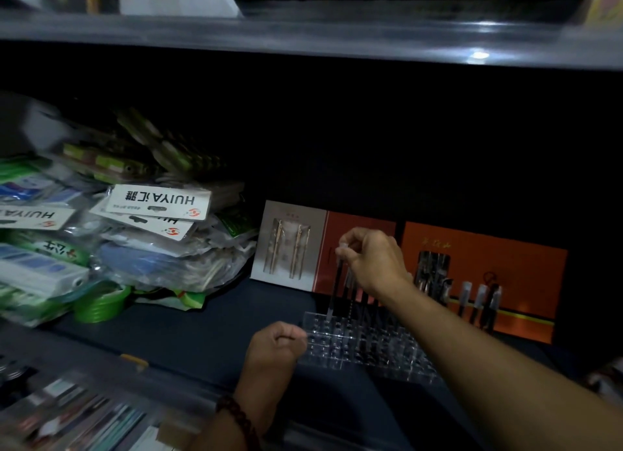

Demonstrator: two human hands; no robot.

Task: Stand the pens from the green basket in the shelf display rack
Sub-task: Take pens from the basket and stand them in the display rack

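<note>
The right hand point(369, 260) reached forward into the dim shelf point(188, 336), arm stretched out and wrist bent down, its fingers pinched together on the top of 1 black pen point(337, 284). The pen hung nearly upright, its lower tip at the back left corner of the clear display rack point(364, 344). The left hand point(274, 346), curled closed, gripped the left edge of the rack. Other pens point(482, 299) stood behind the rack.

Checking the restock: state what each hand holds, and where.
Right hand pinches a pen by its top end. Left hand steadies the clear rack at its left edge.
</note>
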